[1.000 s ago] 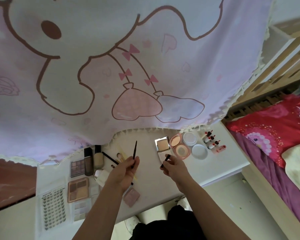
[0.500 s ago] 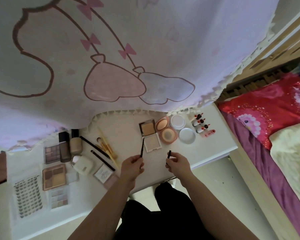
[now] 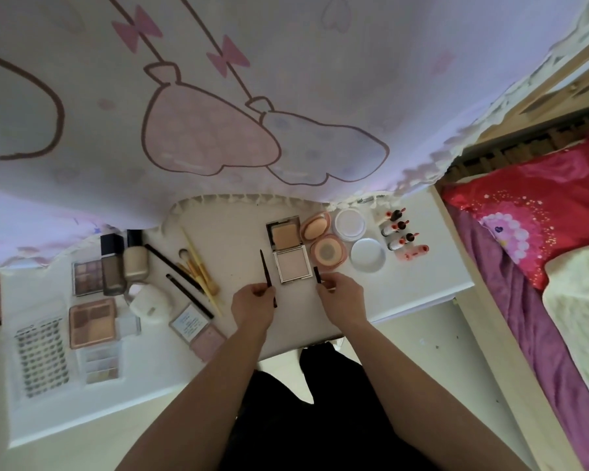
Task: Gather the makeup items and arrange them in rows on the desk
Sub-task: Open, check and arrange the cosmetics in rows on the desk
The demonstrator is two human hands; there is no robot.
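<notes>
My left hand [image 3: 252,302] pinches a thin dark makeup pencil [image 3: 266,270] that points away from me over the white desk [image 3: 419,283]. My right hand [image 3: 340,297] pinches its short dark cap [image 3: 317,274], a hand's width to the right. Between and just beyond the hands lies an open square powder compact [image 3: 289,253]. Right of it sit a pink cushion compact [image 3: 322,241], a white jar [image 3: 350,223] with its lid [image 3: 368,254], and small red-capped lip bottles [image 3: 400,237]. To the left lie brushes [image 3: 194,266], foundation bottles [image 3: 123,263] and eyeshadow palettes [image 3: 91,321].
A pink-and-white cartoon curtain [image 3: 218,113] hangs over the desk's far half. A bed with a red floral pillow [image 3: 531,219] and purple sheet stands to the right. A lash sheet [image 3: 41,358] lies at the desk's left end. My dark-clothed legs show below the desk's near edge.
The view has tilted down and closer to the desk. Both hands have lowered toward the desk surface, still holding the pencil and the cap apart.
</notes>
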